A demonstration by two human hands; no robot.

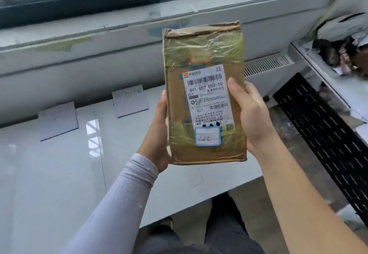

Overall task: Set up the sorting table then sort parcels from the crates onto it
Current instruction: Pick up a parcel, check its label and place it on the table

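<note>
1. Above the glossy white surface (49,174), a flat brown cardboard parcel (205,94) is held upright – dented at its corners, wrapped in crinkled clear tape.
2. Each grip clasps a long edge: left hand (159,134) (grey ribbed sleeve), right hand (253,114) with its thumb on the printed shipping label (209,98).
3. Two pale cards (59,120) lie flat on the surface beyond.
4. Right of the parcel – a black perforated panel (322,134) and a white shelf (328,78) holding crumpled bags.
</note>
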